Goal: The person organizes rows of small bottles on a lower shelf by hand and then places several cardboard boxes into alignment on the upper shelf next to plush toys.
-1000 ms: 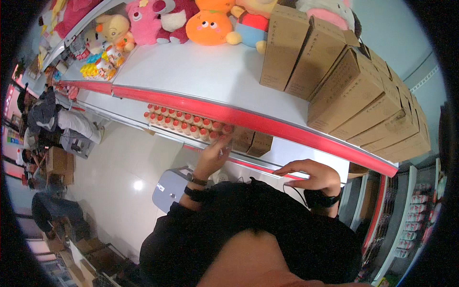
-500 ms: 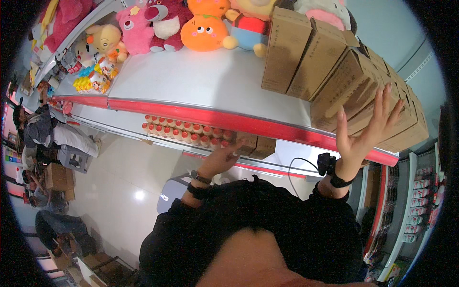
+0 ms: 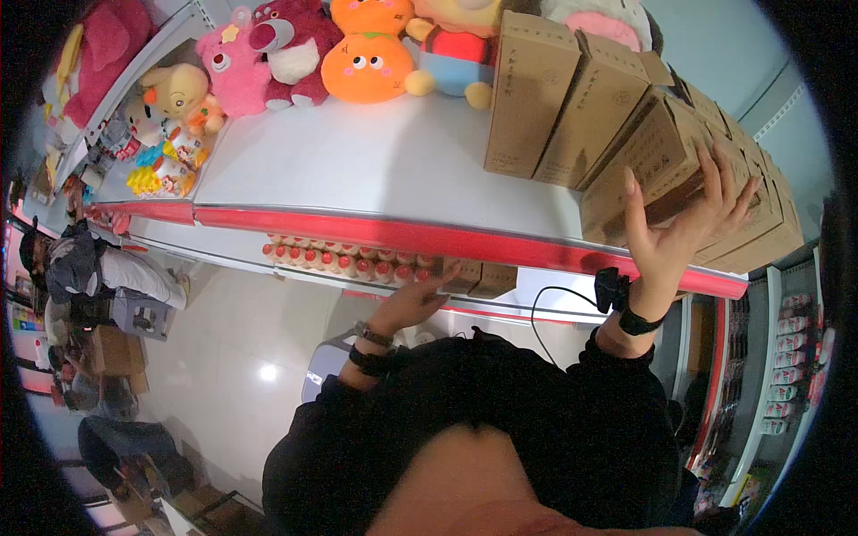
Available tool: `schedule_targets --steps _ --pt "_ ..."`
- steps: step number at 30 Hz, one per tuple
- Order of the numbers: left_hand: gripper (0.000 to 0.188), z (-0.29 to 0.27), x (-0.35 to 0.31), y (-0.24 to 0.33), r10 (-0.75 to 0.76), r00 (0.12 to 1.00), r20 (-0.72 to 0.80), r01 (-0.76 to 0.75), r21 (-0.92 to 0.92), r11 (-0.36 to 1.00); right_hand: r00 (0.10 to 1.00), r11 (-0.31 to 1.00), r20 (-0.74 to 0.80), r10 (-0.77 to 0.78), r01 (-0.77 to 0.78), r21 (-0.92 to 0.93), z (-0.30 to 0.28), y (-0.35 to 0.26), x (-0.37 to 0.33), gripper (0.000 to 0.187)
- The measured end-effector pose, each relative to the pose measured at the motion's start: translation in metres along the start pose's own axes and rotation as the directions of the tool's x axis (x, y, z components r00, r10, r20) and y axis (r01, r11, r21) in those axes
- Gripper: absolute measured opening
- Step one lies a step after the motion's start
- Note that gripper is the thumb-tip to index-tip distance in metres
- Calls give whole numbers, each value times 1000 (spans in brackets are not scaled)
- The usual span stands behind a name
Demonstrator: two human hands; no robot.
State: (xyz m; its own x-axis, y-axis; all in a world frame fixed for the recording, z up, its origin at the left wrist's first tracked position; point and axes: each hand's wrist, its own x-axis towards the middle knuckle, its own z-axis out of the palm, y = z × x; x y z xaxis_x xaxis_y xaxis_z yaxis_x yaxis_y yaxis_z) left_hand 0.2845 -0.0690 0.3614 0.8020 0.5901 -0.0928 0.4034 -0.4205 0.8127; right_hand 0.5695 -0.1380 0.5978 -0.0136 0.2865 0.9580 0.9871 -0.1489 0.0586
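Note:
My right hand [image 3: 684, 219], with its fingers spread and nothing in it, is at the front of a cardboard box [image 3: 639, 174] in the group on the upper shelf's right end. Its fingertips overlap the box faces; whether they touch is hard to tell. Lower and to the left, my left hand [image 3: 418, 299] is empty, fingers stretched toward the lower shelf beside small brown boxes [image 3: 494, 280]. Rows of red-capped bottles [image 3: 349, 261] stand left of those boxes. Two tall cardboard boxes [image 3: 534, 94] stand upright left of the group.
Plush toys [image 3: 366, 67] line the back of the white upper shelf [image 3: 313, 161], which has a red front edge [image 3: 375, 234]. A black cable [image 3: 539, 313] hangs from my right wrist. Another person [image 3: 98, 268] is far left. White containers [image 3: 786, 360] fill racks at right.
My right hand has moved slightly down, and its fingers now bend toward the boxes. My left hand has hardly moved. The view has shifted a little.

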Motion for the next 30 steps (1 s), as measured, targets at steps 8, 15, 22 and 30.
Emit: schedule_targets --steps 8,15,22,30 --pt "53 -5 4 2 -26 1000 14 25 26 999 988 990 -125 -90 103 101 1 -4 -8 70" --pt "51 0 2 -4 0 999 -35 -1 -17 1000 969 946 -240 -57 129 298 10 -10 -17 77" --pt "50 6 4 -4 78 981 -179 -81 -5 997 968 865 -243 57 73 496 9 -6 -24 93" --pt "29 4 2 17 -170 972 -164 173 1 985 973 819 29 229 -209 535 -7 2 -57 93"
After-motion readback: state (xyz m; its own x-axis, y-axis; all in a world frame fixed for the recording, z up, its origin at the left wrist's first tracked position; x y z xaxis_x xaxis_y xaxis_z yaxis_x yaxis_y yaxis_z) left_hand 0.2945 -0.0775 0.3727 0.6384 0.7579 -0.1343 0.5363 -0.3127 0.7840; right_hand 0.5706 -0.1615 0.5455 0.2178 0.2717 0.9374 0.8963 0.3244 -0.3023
